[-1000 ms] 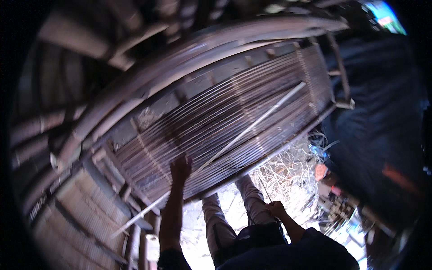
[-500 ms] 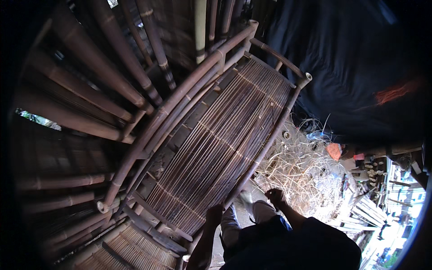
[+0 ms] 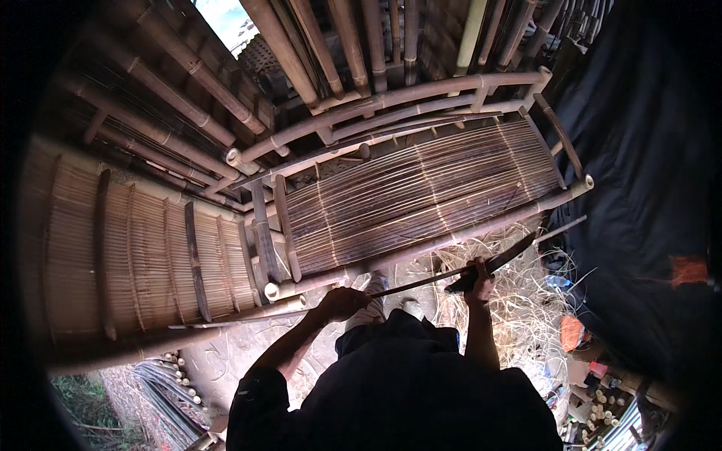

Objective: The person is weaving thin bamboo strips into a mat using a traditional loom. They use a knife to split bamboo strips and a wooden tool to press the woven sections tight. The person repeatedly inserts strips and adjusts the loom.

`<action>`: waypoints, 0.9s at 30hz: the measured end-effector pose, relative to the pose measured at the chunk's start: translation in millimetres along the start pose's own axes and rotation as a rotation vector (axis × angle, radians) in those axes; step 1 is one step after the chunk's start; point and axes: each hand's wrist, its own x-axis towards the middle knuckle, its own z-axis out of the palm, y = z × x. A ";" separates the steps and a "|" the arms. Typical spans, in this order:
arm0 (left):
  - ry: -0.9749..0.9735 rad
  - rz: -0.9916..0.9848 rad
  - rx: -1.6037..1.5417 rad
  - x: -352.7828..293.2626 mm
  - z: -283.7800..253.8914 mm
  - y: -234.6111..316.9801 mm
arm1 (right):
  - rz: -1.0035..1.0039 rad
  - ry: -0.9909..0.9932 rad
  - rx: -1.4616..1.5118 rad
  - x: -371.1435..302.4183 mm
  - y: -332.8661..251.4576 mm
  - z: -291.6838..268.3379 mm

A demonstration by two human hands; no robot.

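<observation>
Here, the left hand [image 3: 344, 303], angled inward, grips a stick [image 3: 418, 283]. The right hand [image 3: 481, 283], farther forward, clutches a knife [image 3: 513, 253].

Long thin strip [image 3: 421, 282], slanting up to the right, dark knife [image 3: 513, 252] (blade pointing up-right), overlapping its right part

The left arm [image 3: 292, 349] angles out from the torso [image 3: 406, 383], its forearm slanting forward and inward, and the left hand [image 3: 344, 304] is curled in a fist, back uppermost, ahead of the torso's left side. The right forearm [image 3: 481, 340] points almost straight forward from the torso's right side; I see the right hand [image 3: 481, 284] clenched, farther from the torso than the left.
</observation>
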 end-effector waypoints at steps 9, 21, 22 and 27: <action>-0.134 0.163 0.350 48.7 8.9 164.6 | -0.402 0.087 -0.178 -55.4 -158.1 -68.3; -0.105 0.317 -0.370 98.3 7.5 230.4 | -0.392 0.076 -0.612 -74.1 -193.7 -12.4; -0.034 0.394 -0.411 96.8 2.7 205.5 | -0.399 0.083 -0.715 -75.3 -189.1 -6.7; 0.136 0.269 -0.263 42.0 -61.1 194.5 | -0.478 -0.019 -1.249 -83.9 -144.9 12.8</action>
